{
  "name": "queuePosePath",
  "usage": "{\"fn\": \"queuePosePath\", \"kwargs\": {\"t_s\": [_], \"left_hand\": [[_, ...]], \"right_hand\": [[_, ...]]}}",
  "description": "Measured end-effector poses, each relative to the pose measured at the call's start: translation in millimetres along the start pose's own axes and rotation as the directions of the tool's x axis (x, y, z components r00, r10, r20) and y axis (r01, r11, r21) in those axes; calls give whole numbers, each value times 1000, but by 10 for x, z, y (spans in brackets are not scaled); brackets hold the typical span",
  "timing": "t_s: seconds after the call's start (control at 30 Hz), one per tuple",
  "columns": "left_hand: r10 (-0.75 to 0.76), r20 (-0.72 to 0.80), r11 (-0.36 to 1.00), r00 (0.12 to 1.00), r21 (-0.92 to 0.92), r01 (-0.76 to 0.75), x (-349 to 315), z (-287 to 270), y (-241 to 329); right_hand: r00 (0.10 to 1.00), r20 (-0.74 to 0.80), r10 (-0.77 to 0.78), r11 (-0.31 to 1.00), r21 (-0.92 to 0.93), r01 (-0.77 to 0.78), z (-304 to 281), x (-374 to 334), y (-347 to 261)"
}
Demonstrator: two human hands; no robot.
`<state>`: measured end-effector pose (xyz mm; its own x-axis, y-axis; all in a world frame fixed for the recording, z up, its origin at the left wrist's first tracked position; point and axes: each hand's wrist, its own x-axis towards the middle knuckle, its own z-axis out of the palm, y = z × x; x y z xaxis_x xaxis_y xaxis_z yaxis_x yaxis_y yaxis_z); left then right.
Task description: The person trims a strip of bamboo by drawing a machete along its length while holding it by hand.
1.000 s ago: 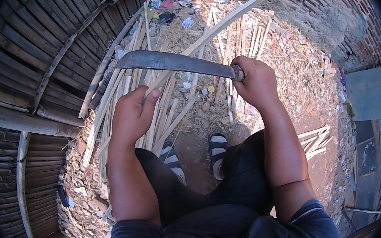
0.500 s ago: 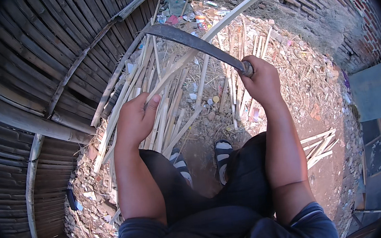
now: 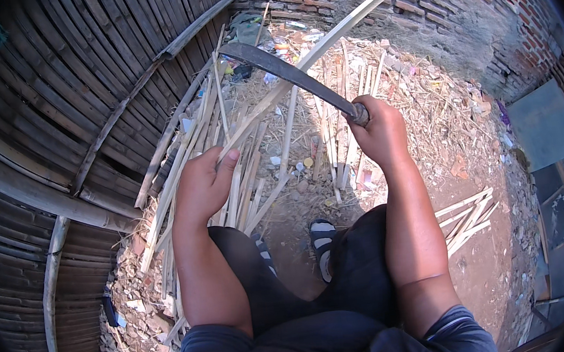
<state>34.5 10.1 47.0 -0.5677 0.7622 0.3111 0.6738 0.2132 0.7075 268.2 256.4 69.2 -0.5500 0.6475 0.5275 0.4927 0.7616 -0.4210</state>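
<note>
1. A dark bamboo-slat wall (image 3: pixel 13 263) lines the left edge of the littered dirt ground (image 3: pixel 482 282); a weathered red brick wall (image 3: pixel 430 19) closes its far edge.
2. Loose pale strips (image 3: pixel 172 180) crowd the ground's left side, below our work.
3. We pinch a long, pale, straight-edged strip (image 3: pixel 344 30) between left hand (image 3: pixel 201 188) thumb and fingers.
4. Our right hand (image 3: pixel 384 131) wraps the dark, curved metal machete's (image 3: pixel 296 77) handle, blade crossing that strip; contact is unclear. We seem to be trimming; another stroke calls for left fingers clear.
</note>
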Motion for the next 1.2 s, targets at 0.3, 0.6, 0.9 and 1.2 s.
{"fn": "queuePosePath", "kwargs": {"t_s": [0.3,0.6,0.9,1.2], "left_hand": [[-88,76,996,993,-12,89,26,-1,-7],[-139,111,987,984,-61,146,16,51,-407],[-179,120,979,976,-72,189,-74,-54,-591],[-193,116,978,974,-60,201,-107,-98,-638]], "right_hand": [[1000,1,17,998,-54,-17,32,-10,-59],[974,145,-173,979,-85,187,432,5,-72],[991,80,105,994,-30,-103,467,165,129],[958,230,-172,977,-83,195,668,-3,-215]]}}
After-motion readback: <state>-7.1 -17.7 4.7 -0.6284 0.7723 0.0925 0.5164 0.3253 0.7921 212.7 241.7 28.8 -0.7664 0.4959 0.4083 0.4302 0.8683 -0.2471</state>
